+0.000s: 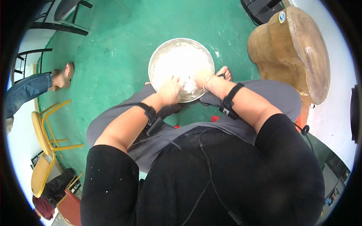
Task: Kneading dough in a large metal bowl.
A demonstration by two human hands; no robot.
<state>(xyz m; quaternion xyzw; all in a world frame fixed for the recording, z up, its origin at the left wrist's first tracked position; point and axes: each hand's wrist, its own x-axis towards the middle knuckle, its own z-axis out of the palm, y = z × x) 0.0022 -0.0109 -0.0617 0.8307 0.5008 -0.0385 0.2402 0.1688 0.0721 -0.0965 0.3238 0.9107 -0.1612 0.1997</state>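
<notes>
A round metal bowl (153,56) holds a bright white, floury-looking mass (175,60), washed out by glare. My left hand (169,90) is inside the bowl's near left part, touching the mass, its fingers loosely bent and apart. On the bowl's right side, my right hand (202,78) is down in the white material beside a lumpy, pale clump (188,86); its fingertips are buried or lost in the glare. Black straps circle both my forearms, and my legs frame the bowl on the green floor.
At right stands a carved wooden stump (273,49). Another person's foot (62,77) and jeans show at left, near black chairs (56,27). Yellow-framed chairs (39,132), dark bags (56,188) and a red woven seat (68,209) are at lower left; a black object (256,9) stands at upper right.
</notes>
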